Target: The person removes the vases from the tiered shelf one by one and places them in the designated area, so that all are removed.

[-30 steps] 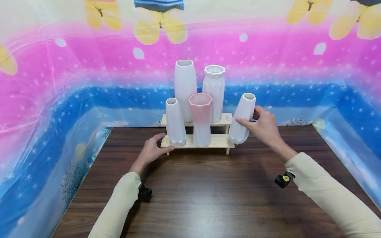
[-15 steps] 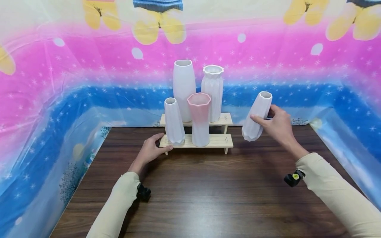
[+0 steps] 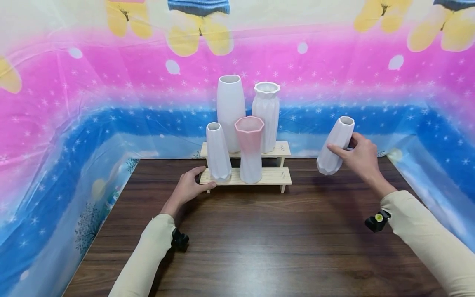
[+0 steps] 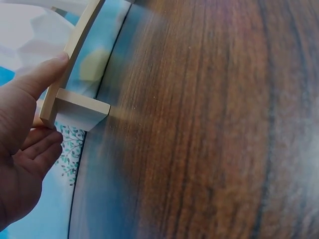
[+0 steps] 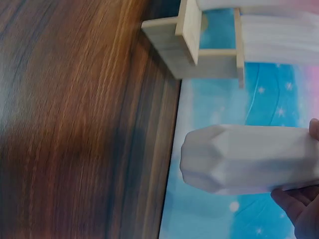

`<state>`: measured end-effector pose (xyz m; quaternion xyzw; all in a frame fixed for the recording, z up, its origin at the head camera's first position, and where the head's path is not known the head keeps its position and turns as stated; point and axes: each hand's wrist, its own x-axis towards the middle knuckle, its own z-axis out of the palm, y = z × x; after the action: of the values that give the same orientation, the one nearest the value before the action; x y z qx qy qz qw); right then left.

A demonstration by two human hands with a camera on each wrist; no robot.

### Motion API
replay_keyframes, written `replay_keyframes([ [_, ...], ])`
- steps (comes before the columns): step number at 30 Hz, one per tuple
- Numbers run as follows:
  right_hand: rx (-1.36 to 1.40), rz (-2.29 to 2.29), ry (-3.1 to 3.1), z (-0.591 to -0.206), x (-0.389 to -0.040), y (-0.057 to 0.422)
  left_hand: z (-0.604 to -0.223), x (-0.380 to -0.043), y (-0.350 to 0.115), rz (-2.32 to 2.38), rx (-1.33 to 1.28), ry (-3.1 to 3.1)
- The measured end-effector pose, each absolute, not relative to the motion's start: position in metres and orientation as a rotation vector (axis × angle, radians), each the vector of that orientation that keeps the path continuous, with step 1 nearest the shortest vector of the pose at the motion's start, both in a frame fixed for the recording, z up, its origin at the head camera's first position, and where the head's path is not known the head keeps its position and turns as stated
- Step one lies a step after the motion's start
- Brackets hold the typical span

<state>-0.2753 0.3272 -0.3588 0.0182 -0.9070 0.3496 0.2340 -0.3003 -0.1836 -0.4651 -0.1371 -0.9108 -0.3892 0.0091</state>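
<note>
My right hand (image 3: pixel 361 159) holds a white faceted vase (image 3: pixel 335 146) off to the right of the stand, thumb on one side and fingers on the other. The vase tilts, its mouth leaning right; in the right wrist view its base (image 5: pixel 202 159) hangs in the air. With my left hand (image 3: pixel 188 187) I pinch the left end of a two-step wooden stand (image 3: pixel 274 176), the thumb at the front edge of the lower step in the left wrist view. That step bears a narrow white vase (image 3: pixel 219 154) and a pink-and-white vase (image 3: pixel 250 154).
On the upper step stand a tall smooth white vase (image 3: pixel 230 107) and a white vase with a frilled rim (image 3: pixel 268 109). The stand rests near the back of a dark wooden table (image 3: pixel 252 239). A colourful printed cloth (image 3: pixel 148 90) hangs behind and at both sides.
My right hand has carried the white faceted vase from the right end of the lower step out to the right. The left hand keeps its place on the stand.
</note>
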Motion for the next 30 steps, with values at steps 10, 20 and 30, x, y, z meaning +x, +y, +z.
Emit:
replay_keyframes([
  [10,0.016,0.961,-2.503,-0.365,-0.282,0.353,-0.462,-0.299,-0.186,-1.208,-0.414,-2.848],
  [20,-0.165,0.979,-2.488,-0.378,-0.287,0.387,-0.466,-0.301,-0.183,-1.239,-0.416,-2.847],
  [30,-0.263,0.95,-2.484,-0.387,-0.296,0.421,-0.464,-0.299,-0.184,-1.251,-0.403,-2.859],
])
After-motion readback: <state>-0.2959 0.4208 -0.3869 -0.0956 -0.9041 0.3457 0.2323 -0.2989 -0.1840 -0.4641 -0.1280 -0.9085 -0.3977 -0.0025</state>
